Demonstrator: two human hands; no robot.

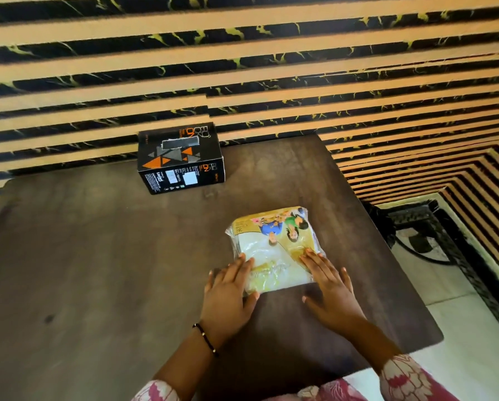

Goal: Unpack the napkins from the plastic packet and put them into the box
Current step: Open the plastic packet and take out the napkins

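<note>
Single head-worn view, wide-angle, looking forward and steeply down. Table (97, 256) fills centre and lower frame, close; striped wall (242, 53) across the top.

A furnished room in what looks like a home or a small eatery; which of the two cannot be told. A dark wooden desk (97, 241) with rounded corners stands against a wall (242, 68) clad in alternating tan slats and black, gold-veined marble-look strips, which turns a corner at right. Pale floor tiles (473, 342) show beside the desk, near a black ornate metal furniture frame (421, 227). Patterned pink-and-white sleeves (407, 377) suggest everyday dress, not work clothing.
</note>
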